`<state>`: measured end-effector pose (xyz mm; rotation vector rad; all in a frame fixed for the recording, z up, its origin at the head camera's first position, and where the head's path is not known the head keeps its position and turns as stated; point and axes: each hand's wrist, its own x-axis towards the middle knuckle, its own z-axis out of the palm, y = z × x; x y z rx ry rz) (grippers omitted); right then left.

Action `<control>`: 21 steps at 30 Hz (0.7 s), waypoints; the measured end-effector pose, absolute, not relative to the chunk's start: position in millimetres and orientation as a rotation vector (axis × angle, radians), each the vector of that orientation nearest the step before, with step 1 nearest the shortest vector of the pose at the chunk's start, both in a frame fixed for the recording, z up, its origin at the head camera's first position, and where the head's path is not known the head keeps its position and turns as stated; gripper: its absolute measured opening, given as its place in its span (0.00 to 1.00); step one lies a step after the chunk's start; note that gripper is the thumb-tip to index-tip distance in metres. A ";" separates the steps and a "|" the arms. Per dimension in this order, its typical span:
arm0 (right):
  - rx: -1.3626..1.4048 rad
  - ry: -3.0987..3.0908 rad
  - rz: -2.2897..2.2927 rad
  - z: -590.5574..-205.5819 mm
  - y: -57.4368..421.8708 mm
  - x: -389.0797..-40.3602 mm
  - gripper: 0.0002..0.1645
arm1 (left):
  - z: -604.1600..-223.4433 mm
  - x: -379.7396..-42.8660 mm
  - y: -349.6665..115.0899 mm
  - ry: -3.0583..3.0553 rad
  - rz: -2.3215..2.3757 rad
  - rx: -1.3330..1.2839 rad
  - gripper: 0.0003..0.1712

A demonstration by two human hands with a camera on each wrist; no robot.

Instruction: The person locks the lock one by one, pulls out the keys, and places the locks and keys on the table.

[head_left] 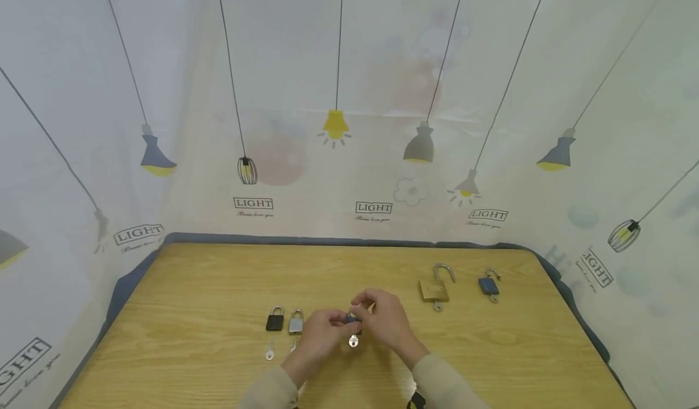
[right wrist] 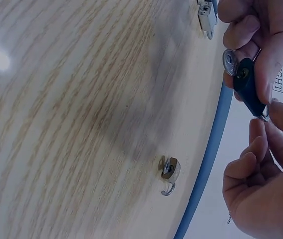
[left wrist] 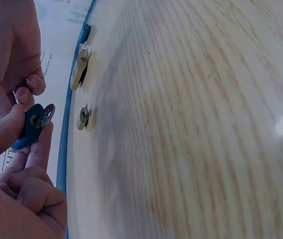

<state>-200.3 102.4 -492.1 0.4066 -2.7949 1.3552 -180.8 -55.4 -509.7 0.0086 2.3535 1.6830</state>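
Observation:
Between the thumb and fingers of my left hand (head_left: 323, 336) is a small blue padlock (left wrist: 30, 130). A round-headed key (left wrist: 47, 114) sits in its keyhole; in the head view this key (head_left: 354, 340) hangs below the hands. My right hand (head_left: 384, 317) pinches the padlock's metal shackle (right wrist: 265, 113) between thumb and fingertip, as the right wrist view shows. Fingers cover part of the shackle, so whether it is locked cannot be told. Left of the hands lie a black padlock (head_left: 275, 322) and a silver padlock (head_left: 295, 325), both with shackles down in their bodies.
A loose key (head_left: 270, 351) lies below the black padlock, another (head_left: 293, 345) below the silver one, partly hidden. At the right, a large brass padlock (head_left: 433, 291) and a blue one (head_left: 488, 286) stand open with keys in. A small brass padlock (right wrist: 171, 170) lies open too.

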 end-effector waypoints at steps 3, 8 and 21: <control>0.385 -2.796 1.349 -491.2 104.5 -198.8 0.10 | -509.7 -182.5 -56.4 2.335 1.699 0.019 0.13; 0.331 -2.798 1.371 -492.1 109.4 -195.5 0.12 | -510.2 -185.1 -63.0 2.333 1.712 0.021 0.15; 0.385 -2.823 1.485 -508.6 104.4 -168.0 0.09 | -511.1 -192.8 -74.4 2.423 1.692 -0.039 0.16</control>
